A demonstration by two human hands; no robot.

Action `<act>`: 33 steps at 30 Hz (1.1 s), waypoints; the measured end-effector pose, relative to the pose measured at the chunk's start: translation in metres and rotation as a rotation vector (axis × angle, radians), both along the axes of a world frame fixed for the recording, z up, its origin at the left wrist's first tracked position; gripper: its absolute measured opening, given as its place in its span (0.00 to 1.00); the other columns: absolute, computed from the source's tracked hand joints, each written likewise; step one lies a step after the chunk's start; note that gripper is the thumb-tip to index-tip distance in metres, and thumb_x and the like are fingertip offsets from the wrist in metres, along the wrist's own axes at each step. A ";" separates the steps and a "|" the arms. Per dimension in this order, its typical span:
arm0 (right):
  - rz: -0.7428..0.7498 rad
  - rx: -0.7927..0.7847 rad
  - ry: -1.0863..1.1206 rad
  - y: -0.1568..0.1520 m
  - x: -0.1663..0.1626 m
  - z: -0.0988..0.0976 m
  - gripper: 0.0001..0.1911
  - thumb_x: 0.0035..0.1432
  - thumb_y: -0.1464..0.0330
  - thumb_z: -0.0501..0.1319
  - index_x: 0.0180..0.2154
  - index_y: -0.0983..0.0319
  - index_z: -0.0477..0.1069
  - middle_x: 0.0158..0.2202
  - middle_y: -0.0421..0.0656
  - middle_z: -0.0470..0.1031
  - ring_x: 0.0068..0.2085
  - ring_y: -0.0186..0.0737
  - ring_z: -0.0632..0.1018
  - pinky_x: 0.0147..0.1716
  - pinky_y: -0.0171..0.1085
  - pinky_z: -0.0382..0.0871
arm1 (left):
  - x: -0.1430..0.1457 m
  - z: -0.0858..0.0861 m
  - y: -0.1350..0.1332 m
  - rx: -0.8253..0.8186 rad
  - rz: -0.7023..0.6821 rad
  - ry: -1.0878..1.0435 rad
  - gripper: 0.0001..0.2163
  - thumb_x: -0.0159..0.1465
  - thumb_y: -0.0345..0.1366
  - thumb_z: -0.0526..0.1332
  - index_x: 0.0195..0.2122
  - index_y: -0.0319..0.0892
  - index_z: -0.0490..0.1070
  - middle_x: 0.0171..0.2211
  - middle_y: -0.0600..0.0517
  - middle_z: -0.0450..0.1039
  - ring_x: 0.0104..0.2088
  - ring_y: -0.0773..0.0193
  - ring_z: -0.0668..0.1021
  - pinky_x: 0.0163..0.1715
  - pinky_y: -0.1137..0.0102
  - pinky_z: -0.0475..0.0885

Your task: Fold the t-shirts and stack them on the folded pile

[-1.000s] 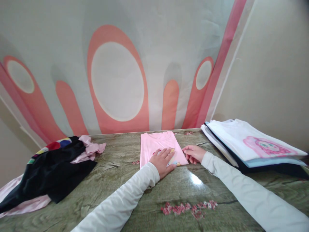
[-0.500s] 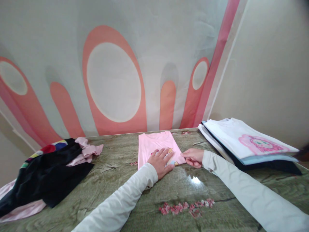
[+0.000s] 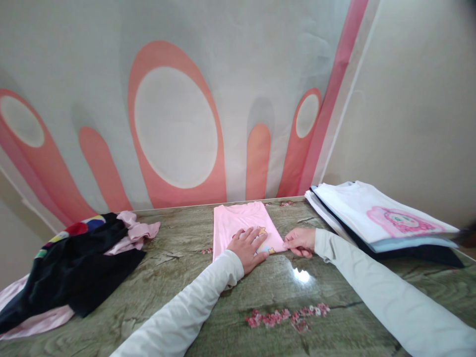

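A pink T-shirt (image 3: 240, 218), folded into a rough rectangle with its neckline at the far end, lies on the wood-patterned table (image 3: 178, 287). Yellow stars and part of a print show on its front. My left hand (image 3: 248, 249) rests flat on the near part of the shirt with fingers spread, covering some of the print. At the shirt's near right corner, my right hand (image 3: 300, 242) pinches the edge of the cloth between thumb and fingers.
A loose heap of black and pink clothes (image 3: 82, 267) lies at the left. On the right sits a stack of folded shirts (image 3: 357, 208), a white one with a pink print on top. Behind the table rises a wall with a coral-patterned backdrop (image 3: 176, 129).
My right hand has shifted slightly to the right along the shirt's near right corner. My left hand stays in place on the shirt.
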State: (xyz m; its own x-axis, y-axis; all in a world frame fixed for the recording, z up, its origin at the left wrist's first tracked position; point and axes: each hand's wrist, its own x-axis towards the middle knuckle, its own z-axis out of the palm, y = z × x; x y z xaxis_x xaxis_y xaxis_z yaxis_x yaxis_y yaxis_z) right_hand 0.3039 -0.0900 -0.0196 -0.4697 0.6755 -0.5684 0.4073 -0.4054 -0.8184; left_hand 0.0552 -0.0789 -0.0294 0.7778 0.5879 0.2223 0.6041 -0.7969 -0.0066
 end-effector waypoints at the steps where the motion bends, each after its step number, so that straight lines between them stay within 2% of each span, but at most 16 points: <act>1: 0.008 0.005 -0.004 0.000 0.000 0.000 0.18 0.44 0.56 0.62 0.26 0.63 0.60 0.11 0.32 0.66 0.09 0.25 0.62 0.07 0.24 0.55 | 0.000 0.000 0.000 -0.001 0.001 0.000 0.25 0.62 0.53 0.42 0.59 0.51 0.50 0.60 0.51 0.50 0.58 0.53 0.55 0.55 0.56 0.49; 6: 0.025 0.001 -0.088 0.003 0.003 0.001 0.18 0.46 0.55 0.62 0.26 0.63 0.60 0.12 0.33 0.67 0.11 0.27 0.65 0.09 0.25 0.58 | 0.000 -0.001 0.001 0.005 0.004 0.010 0.25 0.63 0.53 0.41 0.59 0.50 0.50 0.60 0.50 0.50 0.58 0.53 0.55 0.54 0.56 0.50; 9: -0.076 0.077 -0.232 0.007 0.004 0.003 0.15 0.52 0.57 0.57 0.27 0.63 0.60 0.13 0.36 0.67 0.12 0.29 0.68 0.10 0.27 0.59 | 0.000 -0.001 0.000 0.019 0.006 0.023 0.26 0.63 0.53 0.41 0.59 0.49 0.50 0.60 0.50 0.50 0.58 0.53 0.55 0.54 0.56 0.50; 11: -0.213 0.261 -0.304 0.008 0.001 0.006 0.12 0.55 0.60 0.54 0.28 0.63 0.62 0.17 0.39 0.70 0.16 0.32 0.71 0.12 0.29 0.62 | 0.000 -0.002 0.000 0.028 0.010 0.027 0.26 0.63 0.53 0.40 0.59 0.49 0.50 0.60 0.49 0.50 0.58 0.54 0.55 0.54 0.56 0.50; 13: -0.288 0.565 -0.342 0.008 -0.007 0.008 0.10 0.56 0.63 0.53 0.31 0.64 0.65 0.26 0.44 0.73 0.25 0.36 0.75 0.19 0.33 0.69 | 0.000 -0.002 0.000 0.037 0.007 0.029 0.26 0.63 0.53 0.40 0.59 0.49 0.49 0.60 0.49 0.50 0.58 0.54 0.56 0.54 0.56 0.51; 15: -0.241 0.896 -0.369 0.005 -0.020 0.007 0.12 0.56 0.66 0.52 0.38 0.65 0.68 0.38 0.49 0.73 0.39 0.41 0.75 0.35 0.39 0.71 | 0.001 -0.002 0.000 0.048 0.003 0.031 0.26 0.63 0.53 0.40 0.60 0.49 0.48 0.60 0.50 0.50 0.58 0.54 0.56 0.53 0.56 0.51; 17: -0.118 1.127 -0.415 0.000 -0.035 0.003 0.18 0.57 0.66 0.49 0.47 0.66 0.65 0.51 0.52 0.66 0.52 0.43 0.67 0.50 0.43 0.62 | 0.001 -0.002 0.000 0.060 0.001 0.032 0.27 0.63 0.53 0.40 0.60 0.48 0.48 0.60 0.49 0.51 0.58 0.54 0.56 0.53 0.56 0.51; 18: -0.052 1.183 -0.454 -0.004 -0.042 0.000 0.22 0.58 0.65 0.48 0.52 0.67 0.61 0.55 0.53 0.61 0.56 0.43 0.62 0.54 0.44 0.56 | 0.001 -0.002 -0.001 0.067 0.002 0.032 0.27 0.63 0.53 0.40 0.60 0.47 0.48 0.60 0.49 0.51 0.58 0.54 0.56 0.53 0.56 0.51; 21: 0.108 1.190 -0.620 -0.017 -0.057 -0.011 0.32 0.59 0.57 0.44 0.59 0.70 0.48 0.61 0.53 0.48 0.61 0.44 0.52 0.58 0.46 0.47 | 0.000 -0.002 -0.001 0.086 0.005 0.041 0.29 0.62 0.53 0.40 0.60 0.43 0.48 0.60 0.47 0.50 0.58 0.54 0.56 0.54 0.57 0.50; 23: 0.166 1.174 -0.732 -0.026 -0.060 -0.015 0.36 0.59 0.52 0.41 0.60 0.70 0.45 0.62 0.52 0.45 0.61 0.46 0.49 0.58 0.48 0.44 | 0.000 -0.003 -0.001 0.089 0.006 0.048 0.29 0.62 0.53 0.40 0.60 0.42 0.47 0.60 0.47 0.51 0.58 0.54 0.56 0.54 0.57 0.50; 27: 0.204 1.204 -0.854 -0.037 -0.055 -0.016 0.39 0.57 0.49 0.37 0.61 0.69 0.43 0.62 0.51 0.44 0.62 0.46 0.48 0.58 0.49 0.40 | 0.000 -0.003 -0.001 0.086 0.006 0.044 0.30 0.62 0.54 0.40 0.61 0.41 0.45 0.60 0.46 0.50 0.59 0.54 0.55 0.54 0.58 0.49; 33: 0.212 1.135 -0.949 -0.040 -0.050 -0.013 0.42 0.55 0.46 0.35 0.60 0.70 0.46 0.62 0.52 0.44 0.61 0.48 0.49 0.58 0.51 0.41 | 0.000 -0.002 -0.002 0.039 0.011 0.022 0.31 0.61 0.55 0.40 0.61 0.41 0.47 0.60 0.47 0.49 0.59 0.54 0.54 0.55 0.58 0.48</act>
